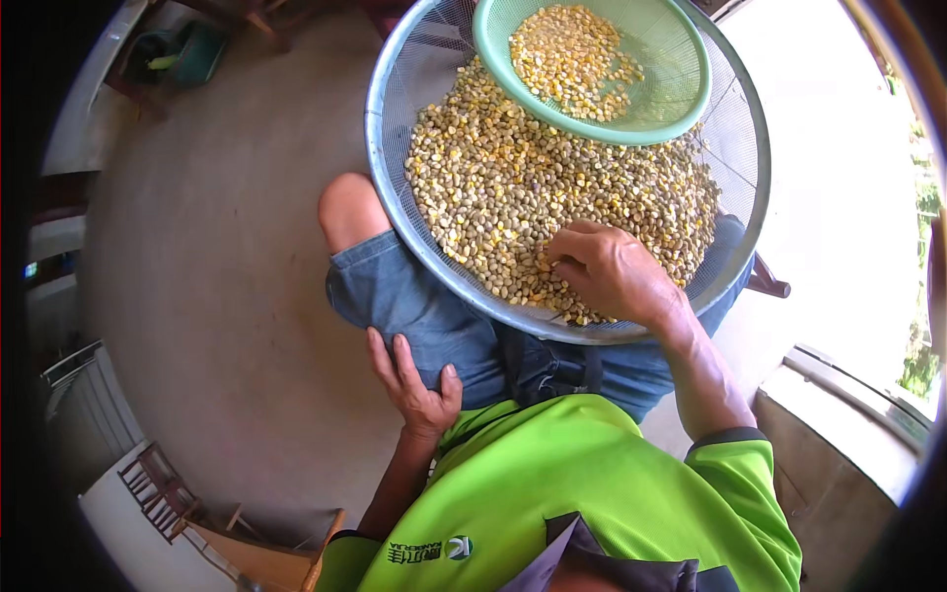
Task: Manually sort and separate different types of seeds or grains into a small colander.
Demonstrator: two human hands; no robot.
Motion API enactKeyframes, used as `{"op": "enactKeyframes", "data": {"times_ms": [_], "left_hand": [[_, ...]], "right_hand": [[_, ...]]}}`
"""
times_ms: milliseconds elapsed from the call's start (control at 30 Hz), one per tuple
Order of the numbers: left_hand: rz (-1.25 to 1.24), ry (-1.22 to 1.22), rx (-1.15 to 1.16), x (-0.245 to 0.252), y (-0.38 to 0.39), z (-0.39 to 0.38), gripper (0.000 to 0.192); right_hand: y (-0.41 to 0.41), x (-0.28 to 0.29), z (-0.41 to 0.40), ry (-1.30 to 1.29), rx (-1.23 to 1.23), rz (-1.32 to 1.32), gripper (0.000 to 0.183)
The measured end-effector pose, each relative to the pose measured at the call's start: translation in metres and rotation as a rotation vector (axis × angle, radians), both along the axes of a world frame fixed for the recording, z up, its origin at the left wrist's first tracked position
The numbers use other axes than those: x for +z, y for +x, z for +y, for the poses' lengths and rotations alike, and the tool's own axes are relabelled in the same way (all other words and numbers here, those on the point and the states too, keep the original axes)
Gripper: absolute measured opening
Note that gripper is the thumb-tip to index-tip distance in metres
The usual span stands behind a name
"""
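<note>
A large round mesh sieve [379,159] with a blue-grey rim lies across my lap. In it spreads a mix of grey-brown beans and yellow kernels, a heap [481,200] that looks like dried corn among beans. My right hand [610,270] reaches over the near rim into this heap with its fingers curled down. Its fingertips are partly hidden, so whether they pinch a kernel does not show. On the far side of the heap sits a green plastic basket [669,89] holding mostly yellow kernels [570,59]. My left hand [418,388] rests on my denim-covered thigh, fingers spread, holding nothing.
Bare concrete floor [222,259] extends to the left. A dark green bin [198,53] stands at the upper left. Wooden chairs [159,485] are at the lower left. Bright light comes from an opening on the right, beside a low ledge [836,422].
</note>
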State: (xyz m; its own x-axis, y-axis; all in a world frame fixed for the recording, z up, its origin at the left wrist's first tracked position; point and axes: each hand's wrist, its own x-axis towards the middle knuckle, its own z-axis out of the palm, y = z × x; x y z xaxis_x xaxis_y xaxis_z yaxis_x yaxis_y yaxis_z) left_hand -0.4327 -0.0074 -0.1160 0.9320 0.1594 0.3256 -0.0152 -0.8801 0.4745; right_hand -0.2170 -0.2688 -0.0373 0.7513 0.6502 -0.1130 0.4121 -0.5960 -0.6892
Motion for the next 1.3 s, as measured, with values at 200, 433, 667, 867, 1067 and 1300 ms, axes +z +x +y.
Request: {"op": "enactKeyframes", "data": {"times_ms": [200, 433, 667, 867, 1067, 1300], "left_hand": [[-0.006, 0.002, -0.015, 0.001, 0.001, 0.002, 0.077], [-0.009, 0.002, -0.014, 0.000, 0.000, 0.001, 0.077], [-0.016, 0.007, -0.011, -0.001, 0.002, 0.001, 0.076], [0.007, 0.017, -0.018, 0.002, -0.001, 0.001, 0.077], [0.004, 0.000, -0.010, 0.000, 0.001, 0.001, 0.077], [-0.004, 0.006, -0.019, 0.001, 0.001, 0.003, 0.077]], "right_hand": [[0.010, 0.010, -0.005, -0.076, -0.086, 0.027, 0.013], [0.028, 0.032, -0.011, -0.007, -0.063, 0.117, 0.014], [0.060, 0.071, -0.016, 0.200, -0.448, -0.028, 0.018], [0.009, 0.006, 0.005, -0.161, -0.052, 0.018, 0.018], [0.006, 0.001, 0.009, -0.255, -0.020, -0.002, 0.011], [0.015, 0.010, -0.011, -0.222, -0.229, -0.069, 0.005]]}}
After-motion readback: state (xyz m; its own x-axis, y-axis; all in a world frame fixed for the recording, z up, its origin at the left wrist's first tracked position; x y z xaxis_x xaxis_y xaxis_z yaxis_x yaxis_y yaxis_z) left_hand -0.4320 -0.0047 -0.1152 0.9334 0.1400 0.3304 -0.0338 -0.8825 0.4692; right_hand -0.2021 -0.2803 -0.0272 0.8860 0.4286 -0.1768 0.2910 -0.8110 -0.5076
